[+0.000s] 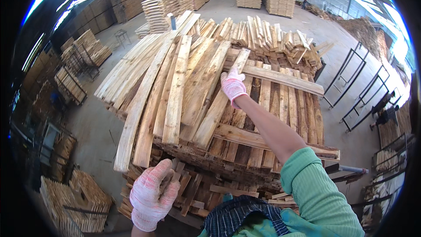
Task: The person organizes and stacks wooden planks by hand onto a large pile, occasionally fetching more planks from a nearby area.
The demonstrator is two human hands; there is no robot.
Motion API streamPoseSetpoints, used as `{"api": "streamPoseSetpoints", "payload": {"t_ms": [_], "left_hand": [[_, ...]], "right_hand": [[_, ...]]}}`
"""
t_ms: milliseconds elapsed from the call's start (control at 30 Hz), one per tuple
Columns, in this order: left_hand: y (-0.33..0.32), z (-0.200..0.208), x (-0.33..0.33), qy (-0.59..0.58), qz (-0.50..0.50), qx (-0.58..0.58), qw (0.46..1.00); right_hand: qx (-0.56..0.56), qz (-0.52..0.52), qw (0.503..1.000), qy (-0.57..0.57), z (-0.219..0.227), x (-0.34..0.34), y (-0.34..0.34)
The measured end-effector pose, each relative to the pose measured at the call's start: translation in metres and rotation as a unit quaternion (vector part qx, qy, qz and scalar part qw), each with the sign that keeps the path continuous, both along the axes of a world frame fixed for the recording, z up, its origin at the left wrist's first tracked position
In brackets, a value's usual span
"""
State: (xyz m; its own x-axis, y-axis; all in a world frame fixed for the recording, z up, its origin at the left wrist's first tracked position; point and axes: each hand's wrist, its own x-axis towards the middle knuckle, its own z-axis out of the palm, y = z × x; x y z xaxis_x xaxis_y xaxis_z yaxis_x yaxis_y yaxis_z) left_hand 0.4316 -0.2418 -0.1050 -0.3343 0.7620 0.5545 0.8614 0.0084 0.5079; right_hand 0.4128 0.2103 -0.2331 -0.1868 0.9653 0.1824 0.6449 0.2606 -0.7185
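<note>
My right hand (pixel 233 87), in a white and pink knit glove, reaches out over the pile of boards. Its fingers are closed on the upper part of a narrow wooden plank (pixel 215 116) that slants toward me. Nearer my body, my left hand (pixel 151 195) wears a matching glove. Its fingers are curled with the thumb apart, and nothing shows between them. Just beyond the left hand are the near ends of several loose planks (pixel 176 101). To the right, a crosswise board (pixel 280 79) rests over a row of planks lying side by side.
A second crosswise board (pixel 250 138) lies nearer me, under my right forearm. Shorter planks (pixel 272 35) are heaped at the far side. Stacked lumber (pixel 166 8) stands beyond, and black metal frames (pixel 351 74) are at the right. More wood stacks (pixel 79 199) stand at the lower left.
</note>
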Motion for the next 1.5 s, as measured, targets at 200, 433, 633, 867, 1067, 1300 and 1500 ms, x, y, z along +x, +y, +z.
{"api": "streamPoseSetpoints", "payload": {"t_ms": [200, 433, 633, 867, 1067, 1300, 1500], "left_hand": [[0.117, 0.079, -0.024, 0.171, -0.118, -0.028, 0.978], [0.382, 0.041, -0.105, 0.382, -0.114, -0.164, 0.902], [0.53, -0.017, -0.084, 0.369, -0.035, -0.297, 0.88], [0.569, -0.008, -0.106, 0.42, -0.088, -0.35, 0.832], [0.558, -0.003, -0.111, 0.417, -0.11, -0.364, 0.826], [0.441, 0.042, -0.139, 0.407, -0.193, -0.338, 0.826], [0.266, 0.109, -0.156, 0.25, -0.112, -0.375, 0.886]], "right_hand": [[-0.076, 0.068, 0.991, -0.083, 0.038, 0.019, -0.032], [-0.009, 0.113, 0.985, -0.127, 0.04, 0.01, -0.048], [-0.043, 0.066, 0.996, -0.047, 0.038, 0.028, -0.037], [-0.115, 0.093, 0.989, -0.028, 0.047, 0.033, -0.033], [-0.122, 0.057, 0.99, -0.028, 0.033, -0.015, -0.043], [-0.107, 0.044, 0.975, 0.192, 0.015, -0.023, -0.049], [-0.094, 0.063, 0.979, 0.172, 0.028, 0.002, -0.052]]}}
